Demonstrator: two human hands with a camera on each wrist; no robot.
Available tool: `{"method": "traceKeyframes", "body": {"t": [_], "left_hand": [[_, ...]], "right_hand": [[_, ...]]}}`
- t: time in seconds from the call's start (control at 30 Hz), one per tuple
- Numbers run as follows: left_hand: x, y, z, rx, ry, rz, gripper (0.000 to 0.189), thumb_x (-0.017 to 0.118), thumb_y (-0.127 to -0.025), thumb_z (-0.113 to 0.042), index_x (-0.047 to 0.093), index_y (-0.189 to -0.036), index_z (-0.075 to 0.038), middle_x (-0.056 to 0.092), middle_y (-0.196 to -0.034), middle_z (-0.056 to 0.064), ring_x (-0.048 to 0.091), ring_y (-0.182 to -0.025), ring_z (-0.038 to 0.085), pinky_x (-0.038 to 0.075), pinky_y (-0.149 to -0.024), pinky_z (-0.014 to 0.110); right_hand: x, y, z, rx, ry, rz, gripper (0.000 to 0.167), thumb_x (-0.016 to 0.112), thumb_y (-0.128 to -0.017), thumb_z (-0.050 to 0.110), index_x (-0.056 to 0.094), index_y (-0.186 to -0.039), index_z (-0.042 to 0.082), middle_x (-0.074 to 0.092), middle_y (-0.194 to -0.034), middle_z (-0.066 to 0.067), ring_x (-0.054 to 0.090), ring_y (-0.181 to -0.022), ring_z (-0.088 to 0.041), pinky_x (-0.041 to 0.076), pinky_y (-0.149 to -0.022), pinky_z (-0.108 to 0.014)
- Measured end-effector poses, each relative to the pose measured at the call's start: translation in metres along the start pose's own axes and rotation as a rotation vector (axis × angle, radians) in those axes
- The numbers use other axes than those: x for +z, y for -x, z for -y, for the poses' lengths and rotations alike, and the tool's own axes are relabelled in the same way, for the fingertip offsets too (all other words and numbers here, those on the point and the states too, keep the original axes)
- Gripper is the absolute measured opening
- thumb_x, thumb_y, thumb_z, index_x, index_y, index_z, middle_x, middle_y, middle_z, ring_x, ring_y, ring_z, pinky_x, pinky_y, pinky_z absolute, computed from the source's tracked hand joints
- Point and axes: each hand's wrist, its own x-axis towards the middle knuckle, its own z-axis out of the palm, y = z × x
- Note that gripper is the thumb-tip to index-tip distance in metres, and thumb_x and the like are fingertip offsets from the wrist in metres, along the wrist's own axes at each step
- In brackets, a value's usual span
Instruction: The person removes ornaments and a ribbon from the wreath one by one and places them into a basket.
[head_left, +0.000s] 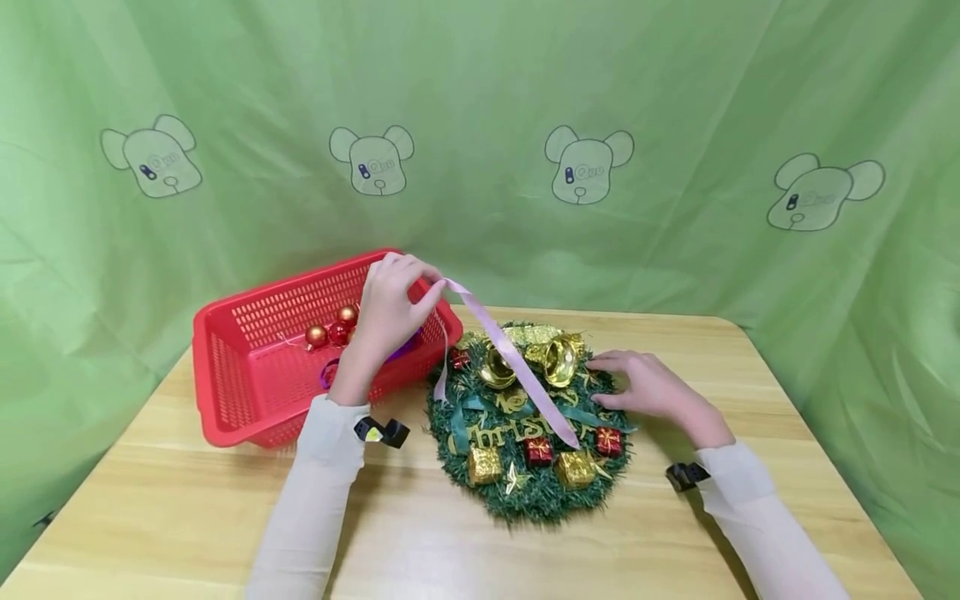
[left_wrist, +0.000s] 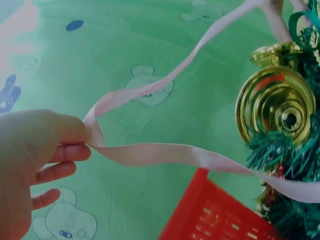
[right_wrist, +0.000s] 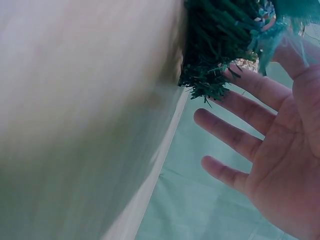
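My left hand [head_left: 395,302] pinches a pale pink ribbon [head_left: 517,362] between thumb and index finger, above the basket's right end. From that pinch one length of ribbon slants down across the wreath and a shorter tail hangs beside it; the left wrist view shows both strands. The green tinsel wreath [head_left: 536,500] lies on the table, bearing gold bells [head_left: 561,362], gold lettering, teal ribbon and small red and gold gift boxes [head_left: 485,465]. At the wreath's right edge is my right hand [head_left: 647,385], fingers spread, fingertips against the tinsel [right_wrist: 210,82].
A red plastic basket [head_left: 258,302] stands left of the wreath, holding several red and gold baubles [head_left: 317,336] and something purple [head_left: 327,373]. The wooden table [head_left: 420,542] ends at a green curtain [head_left: 480,125] printed with bear heads.
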Motion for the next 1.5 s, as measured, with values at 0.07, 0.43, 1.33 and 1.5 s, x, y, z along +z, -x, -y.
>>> {"method": "traceKeyframes", "body": {"t": [0.07,0.43,1.33,1.5], "left_hand": [[-0.002,-0.001,0.003,-0.018,-0.003,0.002,0.008,0.072,-0.094,-0.017,0.075,-0.093,-0.009,0.074,-0.093,0.006,0.056,-0.092,0.027,0.041,-0.088,0.044],[-0.017,-0.001,0.005,-0.077,-0.018,-0.035,0.010,0.072,-0.094,-0.019,0.076,-0.095,-0.010,0.073,-0.092,0.006,0.057,-0.097,0.026,0.041,-0.093,0.045],[-0.070,-0.003,0.010,-0.076,-0.002,-0.346,0.015,0.071,-0.094,-0.017,0.075,-0.095,-0.002,0.075,-0.094,0.014,0.058,-0.097,0.032,0.037,-0.096,0.041],[-0.070,-0.002,0.016,-0.146,0.009,-0.347,0.013,0.071,-0.093,-0.014,0.075,-0.093,-0.002,0.075,-0.094,0.013,0.058,-0.099,0.032,0.036,-0.097,0.040]], "right_hand": [[-0.001,-0.001,0.000,0.004,-0.004,-0.001,0.060,0.080,-0.086,0.030,0.063,-0.137,0.005,0.059,-0.141,-0.025,0.055,-0.129,-0.049,0.039,-0.110,-0.065],[0.000,-0.001,0.000,0.019,-0.003,0.014,0.060,0.080,-0.086,0.031,0.063,-0.137,0.005,0.058,-0.142,-0.025,0.055,-0.130,-0.048,0.038,-0.111,-0.065],[0.002,-0.001,-0.001,0.001,0.010,0.004,0.060,0.079,-0.087,0.032,0.062,-0.138,0.005,0.058,-0.141,-0.027,0.055,-0.128,-0.049,0.039,-0.109,-0.065],[0.001,-0.001,0.000,0.009,0.008,0.006,0.060,0.079,-0.087,0.032,0.062,-0.138,0.005,0.058,-0.141,-0.026,0.056,-0.127,-0.049,0.039,-0.109,-0.065]]}}
